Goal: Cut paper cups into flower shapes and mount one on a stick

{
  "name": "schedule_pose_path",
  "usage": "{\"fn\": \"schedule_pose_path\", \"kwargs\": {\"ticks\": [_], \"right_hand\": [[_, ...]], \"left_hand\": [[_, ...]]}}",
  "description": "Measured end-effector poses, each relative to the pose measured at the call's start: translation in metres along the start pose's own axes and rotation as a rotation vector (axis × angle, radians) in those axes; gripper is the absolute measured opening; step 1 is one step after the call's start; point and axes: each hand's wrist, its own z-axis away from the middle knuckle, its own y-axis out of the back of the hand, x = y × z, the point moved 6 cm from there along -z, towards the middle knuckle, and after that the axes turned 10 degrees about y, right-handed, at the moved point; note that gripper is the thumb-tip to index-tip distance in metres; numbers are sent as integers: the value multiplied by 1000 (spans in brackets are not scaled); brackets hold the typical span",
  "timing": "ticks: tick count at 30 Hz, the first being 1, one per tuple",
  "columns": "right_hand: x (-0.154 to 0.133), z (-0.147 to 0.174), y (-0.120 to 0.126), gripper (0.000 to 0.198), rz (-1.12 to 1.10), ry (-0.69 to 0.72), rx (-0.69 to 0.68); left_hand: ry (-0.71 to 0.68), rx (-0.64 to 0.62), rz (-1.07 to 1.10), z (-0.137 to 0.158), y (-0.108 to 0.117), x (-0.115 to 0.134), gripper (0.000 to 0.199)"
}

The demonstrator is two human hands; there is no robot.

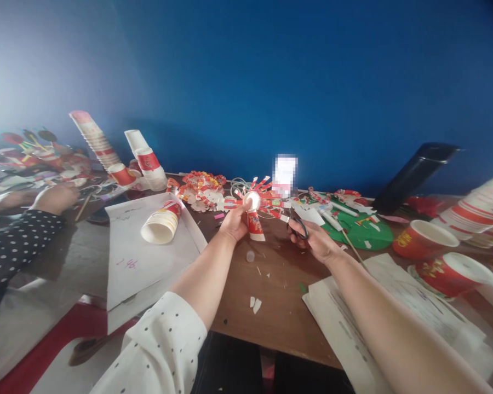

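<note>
A red and white paper cup point(256, 225), cut into strips that fan out around its round white base, is held up over the table. My left hand point(235, 221) grips it near the base, thumb on the white disc. One wide, uncut-looking piece hangs down below. My right hand point(315, 241) is closed around the black handles of a pair of scissors point(298, 229). The scissors are close to the cup's right-hand strips; their blades are hard to make out. Below the cup, a small clear cap point(250, 256) and white paper scraps point(255, 304) lie on the brown table point(238, 284).
Left of me are a cup on its side point(161, 223) on white paper point(131, 273), stacked cups point(96, 142) and another person's hand point(57, 197). To the right are a green sheet point(353, 230), papers point(414, 295), red cups point(447, 273) and a dark bottle point(414, 175). A blue wall point(246, 82) stands behind.
</note>
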Motion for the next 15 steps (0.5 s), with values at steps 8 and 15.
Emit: {"fn": "schedule_pose_path", "kwargs": {"ticks": [8, 15], "right_hand": [[-1, -3, 9, 38, -49, 27, 107], [-4, -3, 11, 38, -27, 38, 110]], "left_hand": [[34, 9, -47, -2, 2, -3, 17], [15, 11, -44, 0, 1, 0, 15]]}}
